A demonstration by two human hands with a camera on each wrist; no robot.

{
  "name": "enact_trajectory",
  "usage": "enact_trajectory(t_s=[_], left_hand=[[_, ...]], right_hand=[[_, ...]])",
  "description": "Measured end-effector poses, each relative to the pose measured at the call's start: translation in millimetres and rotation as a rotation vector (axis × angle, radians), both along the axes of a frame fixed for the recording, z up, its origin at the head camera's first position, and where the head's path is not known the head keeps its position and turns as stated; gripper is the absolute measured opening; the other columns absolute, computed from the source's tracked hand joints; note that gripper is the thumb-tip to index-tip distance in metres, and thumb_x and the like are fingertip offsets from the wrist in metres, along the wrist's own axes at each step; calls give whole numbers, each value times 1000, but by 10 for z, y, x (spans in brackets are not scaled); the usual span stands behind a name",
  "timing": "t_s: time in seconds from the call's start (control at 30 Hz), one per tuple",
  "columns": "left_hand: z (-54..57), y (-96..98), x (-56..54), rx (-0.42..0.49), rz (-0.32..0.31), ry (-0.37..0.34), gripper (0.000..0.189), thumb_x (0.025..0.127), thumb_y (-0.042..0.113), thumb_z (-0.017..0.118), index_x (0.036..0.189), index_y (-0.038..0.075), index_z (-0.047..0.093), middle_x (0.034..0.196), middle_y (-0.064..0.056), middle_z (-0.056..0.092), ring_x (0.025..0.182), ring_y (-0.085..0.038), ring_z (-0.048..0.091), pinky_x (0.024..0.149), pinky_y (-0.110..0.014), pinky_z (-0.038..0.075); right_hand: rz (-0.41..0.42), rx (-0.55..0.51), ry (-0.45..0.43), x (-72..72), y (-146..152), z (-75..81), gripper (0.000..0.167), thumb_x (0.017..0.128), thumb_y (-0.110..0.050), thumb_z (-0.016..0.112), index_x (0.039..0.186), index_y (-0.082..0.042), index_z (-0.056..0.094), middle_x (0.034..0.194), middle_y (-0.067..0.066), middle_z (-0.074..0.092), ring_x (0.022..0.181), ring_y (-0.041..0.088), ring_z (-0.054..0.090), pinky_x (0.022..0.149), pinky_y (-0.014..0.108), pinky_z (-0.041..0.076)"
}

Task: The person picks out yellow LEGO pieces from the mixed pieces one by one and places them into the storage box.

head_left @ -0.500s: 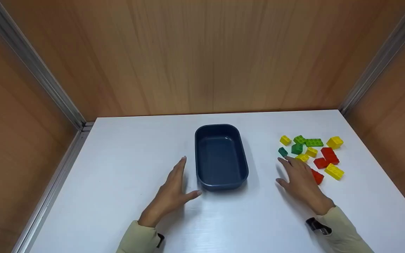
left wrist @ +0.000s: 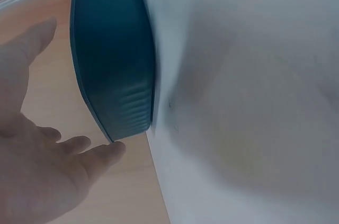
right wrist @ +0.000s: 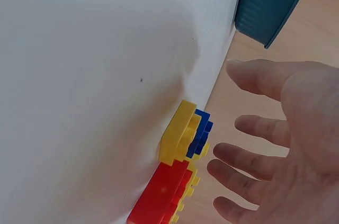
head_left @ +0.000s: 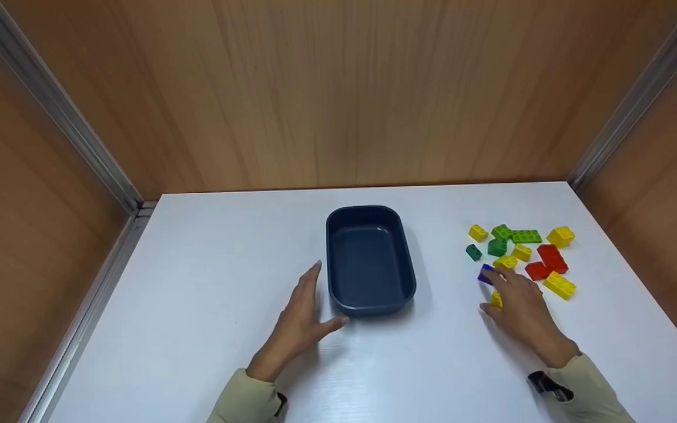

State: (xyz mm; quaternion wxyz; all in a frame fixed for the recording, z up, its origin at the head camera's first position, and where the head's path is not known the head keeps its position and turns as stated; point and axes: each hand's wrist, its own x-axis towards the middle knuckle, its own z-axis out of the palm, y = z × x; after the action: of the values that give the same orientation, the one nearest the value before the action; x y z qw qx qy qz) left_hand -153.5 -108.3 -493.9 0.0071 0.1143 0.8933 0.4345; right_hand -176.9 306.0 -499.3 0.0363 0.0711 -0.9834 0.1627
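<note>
Right hand (head_left: 522, 310) has been shifted rightward, exposing a blue toy brick (head_left: 483, 275); left hand (head_left: 298, 328) is positioned beside the navy rectangular dish (head_left: 374, 310). Fingers of both are spread.

Dark-blue rectangular open-topped container (head_left: 369, 261) upright on desk (head_left: 197, 282), studded yellow, red, green and blue bricks (head_left: 521, 252) loosely clustered to its right.

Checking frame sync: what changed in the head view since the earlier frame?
Right hand moved right and slightly down in view, uncovering a blue block and yellow block; left hand shifted right. Nothing gripped or released. Tray stayed put.
</note>
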Motion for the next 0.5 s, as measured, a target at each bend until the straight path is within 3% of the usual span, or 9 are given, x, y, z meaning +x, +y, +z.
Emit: enact_trajectory(t_s=[0.3,0.5], left_hand=[[-45,108,4,32,7,19,112,86,27,91,169,8,18,173,-20,22,158,-39,26,124,-60,34],[-84,163,-12,43,15,52,108,86,26,90,167,2,22,171,-26,24,157,-45,27,122,-64,34]], right_hand=[[3,28,4,53,107,-1,64,82,-9,90,138,5,64,132,30,60,117,49,59,102,66,52],[10,41,25,71,172,-40,57,80,-7,91,132,3,70,122,28,67,110,47,62,98,67,51]])
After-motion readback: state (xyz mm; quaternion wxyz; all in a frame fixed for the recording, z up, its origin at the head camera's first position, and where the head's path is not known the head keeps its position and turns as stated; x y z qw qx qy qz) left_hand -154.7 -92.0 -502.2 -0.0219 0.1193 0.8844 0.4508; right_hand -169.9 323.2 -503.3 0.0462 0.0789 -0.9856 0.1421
